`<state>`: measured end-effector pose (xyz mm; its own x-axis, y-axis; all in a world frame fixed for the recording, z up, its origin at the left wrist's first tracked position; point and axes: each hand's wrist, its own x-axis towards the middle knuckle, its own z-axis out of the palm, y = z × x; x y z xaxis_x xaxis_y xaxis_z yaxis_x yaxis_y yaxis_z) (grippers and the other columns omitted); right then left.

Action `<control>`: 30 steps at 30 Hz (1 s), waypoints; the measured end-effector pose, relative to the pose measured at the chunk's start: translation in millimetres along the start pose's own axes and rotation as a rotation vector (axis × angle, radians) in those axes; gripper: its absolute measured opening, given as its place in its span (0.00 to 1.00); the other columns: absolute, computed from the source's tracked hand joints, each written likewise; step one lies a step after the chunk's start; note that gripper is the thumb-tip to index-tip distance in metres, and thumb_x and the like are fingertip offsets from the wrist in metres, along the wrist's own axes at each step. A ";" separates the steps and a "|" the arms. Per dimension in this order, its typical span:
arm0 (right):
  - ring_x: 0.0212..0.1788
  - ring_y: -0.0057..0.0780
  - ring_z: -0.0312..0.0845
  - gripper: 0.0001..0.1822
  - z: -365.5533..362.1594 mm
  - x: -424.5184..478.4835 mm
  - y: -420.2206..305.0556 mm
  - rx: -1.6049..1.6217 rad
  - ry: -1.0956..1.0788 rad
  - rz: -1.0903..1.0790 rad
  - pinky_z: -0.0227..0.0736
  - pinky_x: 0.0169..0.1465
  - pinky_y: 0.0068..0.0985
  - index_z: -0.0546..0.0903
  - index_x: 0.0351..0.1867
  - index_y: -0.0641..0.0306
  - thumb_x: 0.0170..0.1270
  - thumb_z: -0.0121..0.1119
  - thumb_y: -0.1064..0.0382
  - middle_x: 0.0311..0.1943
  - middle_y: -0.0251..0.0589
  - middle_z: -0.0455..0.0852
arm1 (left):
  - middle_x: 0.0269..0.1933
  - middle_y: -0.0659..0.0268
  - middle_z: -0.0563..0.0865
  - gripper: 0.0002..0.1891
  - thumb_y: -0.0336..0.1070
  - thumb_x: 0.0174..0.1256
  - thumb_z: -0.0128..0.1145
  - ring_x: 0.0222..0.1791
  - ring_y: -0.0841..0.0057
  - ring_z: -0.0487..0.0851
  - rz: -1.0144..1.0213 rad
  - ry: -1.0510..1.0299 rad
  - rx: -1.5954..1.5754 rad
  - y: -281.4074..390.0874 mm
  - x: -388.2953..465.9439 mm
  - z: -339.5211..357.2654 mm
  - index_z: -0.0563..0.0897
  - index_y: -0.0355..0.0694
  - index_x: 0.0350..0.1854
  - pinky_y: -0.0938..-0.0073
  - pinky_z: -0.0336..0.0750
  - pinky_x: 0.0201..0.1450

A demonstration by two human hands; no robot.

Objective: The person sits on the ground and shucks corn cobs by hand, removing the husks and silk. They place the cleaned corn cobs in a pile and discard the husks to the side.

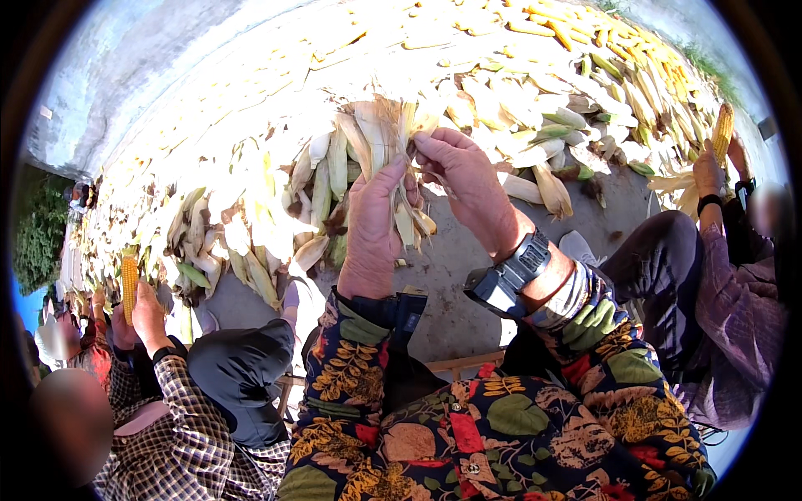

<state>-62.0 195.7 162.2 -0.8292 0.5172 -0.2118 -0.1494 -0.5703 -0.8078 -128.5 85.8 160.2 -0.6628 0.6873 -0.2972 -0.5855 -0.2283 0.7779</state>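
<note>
Dry corn husks (378,134) fan out above my left hand (374,222), which grips their gathered lower part between thumb and fingers. Beside it on the right, my right hand (456,172) pinches thin husk strands between thumb and forefinger. Whether an ear of corn is still inside the bunch cannot be told. Behind both hands, a long heap of unhusked corn ears (529,119) and loose husks lies on the concrete ground, partly washed out by bright sunlight.
Husked yellow cobs (564,28) lie beyond the heap. A person close on the left holds a bare cob (130,285); another on the right holds a cob (722,134) with husks pulled down. Their knees flank me. A wooden stool edge (467,363) shows below my wrists.
</note>
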 end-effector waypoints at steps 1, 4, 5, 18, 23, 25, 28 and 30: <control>0.33 0.16 0.70 0.08 -0.1 -1.5 -0.3 0.026 0.000 -0.005 0.65 0.40 0.17 0.79 0.34 0.62 0.64 0.54 0.61 0.29 0.29 0.78 | 0.26 0.68 0.77 0.08 0.36 0.65 0.52 0.22 0.80 0.74 0.004 0.003 -0.064 1.5 -0.9 2.1 0.75 0.36 0.38 0.78 0.72 0.26; 0.33 0.15 0.70 0.07 0.2 -4.1 -5.7 0.109 0.021 -0.010 0.66 0.41 0.17 0.80 0.35 0.61 0.64 0.54 0.61 0.29 0.27 0.78 | 0.24 0.69 0.75 0.07 0.35 0.65 0.52 0.21 0.81 0.73 0.000 0.004 -0.216 2.8 2.0 -4.5 0.74 0.37 0.34 0.78 0.71 0.26; 0.32 0.15 0.70 0.07 -1.7 -3.7 -8.9 0.138 0.032 -0.012 0.66 0.40 0.16 0.80 0.36 0.60 0.64 0.55 0.61 0.29 0.27 0.78 | 0.24 0.69 0.75 0.07 0.35 0.65 0.51 0.21 0.81 0.73 -0.005 0.001 -0.259 4.1 4.3 -9.1 0.73 0.37 0.34 0.78 0.72 0.27; 0.32 0.16 0.73 0.11 -11.6 2.8 -13.4 -0.162 -0.119 -0.148 0.68 0.40 0.16 0.78 0.40 0.66 0.69 0.47 0.61 0.30 0.31 0.81 | 0.27 0.64 0.80 0.07 0.30 0.64 0.53 0.24 0.79 0.77 0.083 -0.029 -0.106 6.7 3.1 -11.5 0.75 0.31 0.36 0.78 0.74 0.28; 0.28 0.13 0.72 0.07 1.2 -1.3 -12.2 -0.116 0.014 -0.077 0.67 0.34 0.11 0.78 0.36 0.67 0.65 0.54 0.64 0.28 0.30 0.80 | 0.29 0.64 0.80 0.06 0.27 0.62 0.55 0.25 0.79 0.78 0.082 0.008 -0.065 5.0 4.9 -6.8 0.75 0.32 0.38 0.80 0.75 0.29; 0.28 0.12 0.72 0.08 -5.8 3.4 -6.3 -0.253 -0.017 -0.081 0.67 0.34 0.12 0.78 0.37 0.67 0.65 0.54 0.64 0.28 0.30 0.80 | 0.29 0.65 0.81 0.06 0.28 0.62 0.55 0.26 0.80 0.79 0.072 0.012 -0.055 5.6 3.0 -3.7 0.76 0.32 0.38 0.81 0.75 0.30; 0.28 0.12 0.72 0.08 -3.1 1.4 -5.2 -0.352 0.020 -0.135 0.67 0.32 0.13 0.78 0.36 0.67 0.64 0.55 0.64 0.26 0.30 0.81 | 0.30 0.66 0.81 0.08 0.30 0.61 0.57 0.28 0.81 0.79 0.090 0.001 -0.041 3.2 1.6 -2.9 0.76 0.33 0.40 0.81 0.75 0.30; 0.27 0.16 0.73 0.07 1.3 -1.3 -7.0 -0.365 0.017 -0.184 0.69 0.32 0.16 0.78 0.34 0.67 0.62 0.56 0.65 0.26 0.32 0.80 | 0.31 0.66 0.81 0.09 0.31 0.61 0.57 0.30 0.81 0.79 0.074 -0.015 -0.034 3.8 -0.5 -3.4 0.76 0.33 0.41 0.81 0.75 0.31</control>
<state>-60.5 198.1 168.8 -0.7973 0.6013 -0.0521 -0.0906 -0.2047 -0.9746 -132.0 82.3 161.4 -0.6980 0.6780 -0.2304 -0.5507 -0.3026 0.7780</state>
